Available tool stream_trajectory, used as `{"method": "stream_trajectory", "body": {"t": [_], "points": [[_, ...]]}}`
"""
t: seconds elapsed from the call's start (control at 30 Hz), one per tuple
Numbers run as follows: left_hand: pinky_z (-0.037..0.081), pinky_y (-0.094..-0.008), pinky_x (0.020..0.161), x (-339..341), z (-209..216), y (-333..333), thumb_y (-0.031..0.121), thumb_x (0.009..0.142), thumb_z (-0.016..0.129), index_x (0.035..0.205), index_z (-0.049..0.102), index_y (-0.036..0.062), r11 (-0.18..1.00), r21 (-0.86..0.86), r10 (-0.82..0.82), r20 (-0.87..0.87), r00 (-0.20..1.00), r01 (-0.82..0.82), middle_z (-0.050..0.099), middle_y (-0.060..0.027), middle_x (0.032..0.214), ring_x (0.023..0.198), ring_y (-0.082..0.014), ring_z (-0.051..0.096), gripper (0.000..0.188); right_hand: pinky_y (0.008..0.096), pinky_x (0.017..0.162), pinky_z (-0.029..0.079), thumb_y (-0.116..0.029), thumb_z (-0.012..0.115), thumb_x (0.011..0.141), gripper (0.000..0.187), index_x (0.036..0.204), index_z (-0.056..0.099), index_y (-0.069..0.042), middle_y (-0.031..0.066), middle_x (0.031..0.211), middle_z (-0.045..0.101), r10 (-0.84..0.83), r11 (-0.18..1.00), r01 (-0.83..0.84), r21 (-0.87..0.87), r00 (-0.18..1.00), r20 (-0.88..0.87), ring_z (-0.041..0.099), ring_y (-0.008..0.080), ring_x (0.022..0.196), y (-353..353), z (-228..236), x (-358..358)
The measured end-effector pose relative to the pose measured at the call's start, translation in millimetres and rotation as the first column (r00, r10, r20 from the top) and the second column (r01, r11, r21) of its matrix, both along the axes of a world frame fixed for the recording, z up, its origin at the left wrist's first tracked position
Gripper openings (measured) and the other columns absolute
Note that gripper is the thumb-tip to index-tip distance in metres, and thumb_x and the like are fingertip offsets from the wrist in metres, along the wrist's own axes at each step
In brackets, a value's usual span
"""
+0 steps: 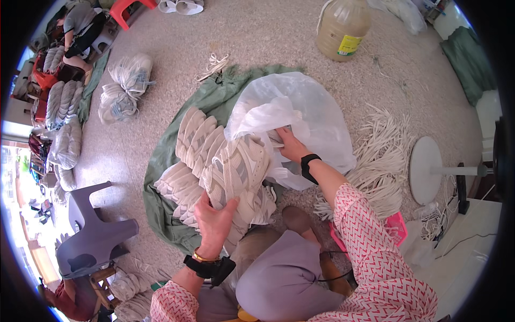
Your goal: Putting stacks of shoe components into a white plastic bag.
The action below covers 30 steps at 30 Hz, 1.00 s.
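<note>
Stacks of beige and grey shoe uppers lie nested in rows on a green woven sack in front of my knees. My left hand is closed on the near edge of a shoe upper on top of the pile, thumb on the right side. Just beyond, a translucent white plastic bag lies with its mouth toward the pile. My right hand reaches into the bag's mouth with its fingers curled. A greyish piece shows at its fingertips, mostly hidden by the plastic.
A heap of white shoelaces lies to the right, partly over a pink basket. Nearby are a round white stand base and a large jug. A grey stool and a bagged bundle stand left.
</note>
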<state>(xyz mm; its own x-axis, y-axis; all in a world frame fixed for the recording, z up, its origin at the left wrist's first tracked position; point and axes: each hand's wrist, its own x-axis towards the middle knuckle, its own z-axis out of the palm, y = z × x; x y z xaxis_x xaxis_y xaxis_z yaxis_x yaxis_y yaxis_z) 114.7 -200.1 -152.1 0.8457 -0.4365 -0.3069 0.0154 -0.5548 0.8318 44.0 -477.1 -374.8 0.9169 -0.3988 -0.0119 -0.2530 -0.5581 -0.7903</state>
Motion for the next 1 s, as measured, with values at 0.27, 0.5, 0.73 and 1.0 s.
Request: {"method": "stream_trajectory", "body": {"t": [0.27, 0.5, 0.73, 1.0], "points": [[0.056, -0.0354, 0.082, 1, -1, 8, 0.009, 0.074, 0.077, 0.112, 0.067, -0.0082, 0.995, -0.073, 0.065, -0.037, 0.997, -0.067, 0.076, -0.0181, 0.098, 0.089, -0.0225, 0.073, 0.043, 0.0517, 0.085, 0.052, 0.003, 0.058, 0.077, 0.035, 0.112, 0.054, 0.003, 0.0264, 0.11, 0.064, -0.226, 0.953, 0.19, -0.235, 0.965, -0.134, 0.062, 0.0459, 0.102, 18, 54, -6], [0.056, -0.0371, 0.082, -11, 24, 8, 0.011, 0.073, 0.077, 0.113, 0.067, -0.0056, 0.999, -0.043, -0.022, 0.044, 0.999, 0.023, 0.076, -0.0184, 0.097, 0.088, -0.0267, 0.074, 0.044, 0.0506, 0.077, 0.053, -0.003, 0.064, 0.071, 0.023, 0.093, 0.061, 0.003, 0.0263, 0.086, 0.068, -0.161, 0.921, 0.074, -0.382, 0.966, -0.201, 0.066, 0.0453, 0.086, 13, 125, -83], [0.055, -0.0387, 0.083, -25, 52, 4, 0.013, 0.072, 0.077, 0.116, 0.066, -0.0031, 0.99, -0.048, -0.13, 0.083, 0.988, 0.134, 0.075, -0.0206, 0.096, 0.089, -0.0333, 0.074, 0.048, 0.0512, 0.077, 0.05, -0.005, 0.063, 0.068, 0.04, 0.108, 0.065, 0.003, 0.0248, 0.093, 0.069, -0.201, 0.945, 0.08, -0.317, 0.908, -0.368, 0.065, 0.0444, 0.09, 10, 219, -146], [0.056, -0.0357, 0.083, -36, 74, -3, 0.009, 0.073, 0.076, 0.118, 0.065, -0.0052, 0.977, -0.094, -0.178, 0.146, 0.973, 0.193, 0.076, -0.0182, 0.1, 0.09, -0.0235, 0.074, 0.048, 0.0508, 0.07, 0.051, 0.0, 0.063, 0.068, 0.045, 0.112, 0.06, 0.003, 0.0217, 0.095, 0.063, -0.207, 0.828, 0.049, -0.559, 0.952, -0.223, 0.064, 0.0438, 0.081, 10, 248, -169]]}}
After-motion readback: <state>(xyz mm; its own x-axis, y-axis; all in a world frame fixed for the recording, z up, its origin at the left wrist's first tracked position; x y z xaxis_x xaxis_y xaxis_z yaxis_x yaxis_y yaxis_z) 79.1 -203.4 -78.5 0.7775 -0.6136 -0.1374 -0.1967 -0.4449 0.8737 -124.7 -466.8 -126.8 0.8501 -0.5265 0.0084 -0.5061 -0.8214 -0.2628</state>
